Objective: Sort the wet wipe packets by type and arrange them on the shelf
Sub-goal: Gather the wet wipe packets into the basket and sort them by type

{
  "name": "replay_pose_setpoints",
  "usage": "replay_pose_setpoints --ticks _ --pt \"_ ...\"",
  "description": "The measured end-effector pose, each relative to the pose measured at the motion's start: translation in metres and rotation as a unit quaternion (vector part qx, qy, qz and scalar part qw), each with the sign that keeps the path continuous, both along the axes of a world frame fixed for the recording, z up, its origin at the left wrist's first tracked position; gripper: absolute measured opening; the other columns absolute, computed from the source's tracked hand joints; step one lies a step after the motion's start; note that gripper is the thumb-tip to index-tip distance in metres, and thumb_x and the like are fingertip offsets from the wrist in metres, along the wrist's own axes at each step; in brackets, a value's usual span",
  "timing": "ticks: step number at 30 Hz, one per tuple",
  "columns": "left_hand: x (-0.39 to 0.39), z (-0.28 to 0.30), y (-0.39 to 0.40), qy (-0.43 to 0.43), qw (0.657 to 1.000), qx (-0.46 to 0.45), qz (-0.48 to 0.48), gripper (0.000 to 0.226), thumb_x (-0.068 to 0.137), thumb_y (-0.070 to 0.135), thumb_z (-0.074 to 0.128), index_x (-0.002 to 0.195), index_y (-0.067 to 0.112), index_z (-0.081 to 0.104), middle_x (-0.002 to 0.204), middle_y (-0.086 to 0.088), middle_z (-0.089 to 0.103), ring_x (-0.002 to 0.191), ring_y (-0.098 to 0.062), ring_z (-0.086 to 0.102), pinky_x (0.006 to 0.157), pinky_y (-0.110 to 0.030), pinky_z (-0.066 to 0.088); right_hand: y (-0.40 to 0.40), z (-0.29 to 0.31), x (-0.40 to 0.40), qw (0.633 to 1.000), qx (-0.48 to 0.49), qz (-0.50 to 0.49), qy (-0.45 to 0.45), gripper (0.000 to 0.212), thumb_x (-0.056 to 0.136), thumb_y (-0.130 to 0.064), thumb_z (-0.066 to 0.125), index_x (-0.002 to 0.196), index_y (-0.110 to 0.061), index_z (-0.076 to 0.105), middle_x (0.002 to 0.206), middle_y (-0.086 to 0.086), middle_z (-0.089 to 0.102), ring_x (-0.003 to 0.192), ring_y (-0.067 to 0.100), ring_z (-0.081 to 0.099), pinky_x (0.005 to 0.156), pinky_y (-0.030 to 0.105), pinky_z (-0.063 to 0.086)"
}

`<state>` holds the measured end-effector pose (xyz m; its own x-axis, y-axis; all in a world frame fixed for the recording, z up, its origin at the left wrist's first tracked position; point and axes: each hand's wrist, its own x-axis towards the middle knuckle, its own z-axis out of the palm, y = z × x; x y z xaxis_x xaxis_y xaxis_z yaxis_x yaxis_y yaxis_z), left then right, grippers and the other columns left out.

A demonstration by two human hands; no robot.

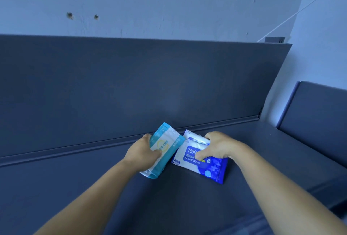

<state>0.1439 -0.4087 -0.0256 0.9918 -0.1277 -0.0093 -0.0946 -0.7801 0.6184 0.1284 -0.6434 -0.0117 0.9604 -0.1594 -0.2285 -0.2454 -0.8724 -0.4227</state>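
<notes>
- Dark shelf point(187, 202): two wipe packets side by side, touching.
- Left hand point(139, 153) grips the tilted teal packet point(165, 149); print unreadable.
- Right hand point(216, 147) grips the blue packet point(202, 165), labelled "75%", "Alcohol Wipes".

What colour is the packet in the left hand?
Light blue (teal) and white, with a yellow ring on the front of the packet; it shows in the head view.

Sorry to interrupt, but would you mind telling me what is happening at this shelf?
A person is sorting wet wipe packets on a dark shelf. The left hand holds a light blue packet, tilted. The right hand grips dark blue alcohol wipes packets lying on the shelf beside it.
</notes>
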Motion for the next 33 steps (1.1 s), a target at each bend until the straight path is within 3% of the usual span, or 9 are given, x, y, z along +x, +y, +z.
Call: replay_pose_setpoints --ticks 4,12,17,22,27,33 --pt "-0.014 0.002 -0.001 -0.025 0.996 -0.085 -0.012 0.031 0.088 0.022 0.059 0.116 0.021 0.045 0.091 0.012 0.056 0.085 -0.013 0.056 0.064 -0.025 0.039 0.017 0.004 -0.035 0.993 0.013 -0.049 -0.102 0.036 0.061 -0.035 0.076 0.082 -0.017 0.053 0.075 -0.006 0.052 0.061 0.014 0.048 0.052 0.026 0.035" --pt "-0.070 0.027 -0.001 -0.062 0.959 -0.258 -0.104 0.033 0.087 0.016 0.060 0.112 0.032 0.045 0.095 0.018 0.059 0.093 -0.013 0.061 0.082 -0.034 0.050 0.043 0.016 -0.135 0.926 0.092 -0.219 -0.293 0.032 0.074 -0.034 0.071 0.097 -0.026 0.052 0.084 -0.009 0.059 0.080 0.020 0.059 0.064 0.030 0.043" --pt "-0.130 0.036 -0.017 -0.047 0.926 -0.320 -0.197 0.033 0.087 0.013 0.060 0.112 0.030 0.046 0.098 0.015 0.061 0.092 -0.012 0.061 0.080 -0.033 0.051 0.052 0.019 -0.219 0.873 0.094 -0.303 -0.370 0.038 0.075 -0.030 0.071 0.109 -0.026 0.053 0.094 -0.010 0.062 0.088 0.018 0.060 0.075 0.032 0.046" --pt "-0.194 0.032 -0.047 -0.017 0.898 -0.321 -0.299 0.036 0.089 0.010 0.057 0.115 0.032 0.044 0.098 0.016 0.061 0.087 -0.007 0.060 0.069 -0.022 0.046 0.047 0.013 -0.309 0.829 0.074 -0.389 -0.394 0.044 0.076 -0.024 0.071 0.115 -0.025 0.053 0.093 -0.011 0.058 0.090 0.018 0.059 0.071 0.027 0.037" --pt "-0.266 0.017 -0.084 0.047 0.863 -0.312 -0.394 0.039 0.090 0.003 0.055 0.115 0.032 0.044 0.100 0.010 0.063 0.090 -0.014 0.062 0.083 -0.032 0.051 0.036 0.003 -0.396 0.786 0.058 -0.474 -0.393 0.050 0.075 -0.024 0.073 0.120 -0.022 0.051 0.099 -0.010 0.057 0.094 0.020 0.060 0.080 0.031 0.044" --pt "-0.358 -0.013 -0.136 0.116 0.819 -0.301 -0.475 0.038 0.089 -0.002 0.055 0.109 0.029 0.045 0.098 0.008 0.064 0.084 -0.009 0.061 0.075 -0.023 0.049 0.020 -0.017 -0.498 0.743 0.045 -0.545 -0.386 0.052 0.078 -0.023 0.073 0.124 -0.022 0.047 0.100 -0.009 0.056 0.088 0.015 0.057 0.074 0.028 0.041"
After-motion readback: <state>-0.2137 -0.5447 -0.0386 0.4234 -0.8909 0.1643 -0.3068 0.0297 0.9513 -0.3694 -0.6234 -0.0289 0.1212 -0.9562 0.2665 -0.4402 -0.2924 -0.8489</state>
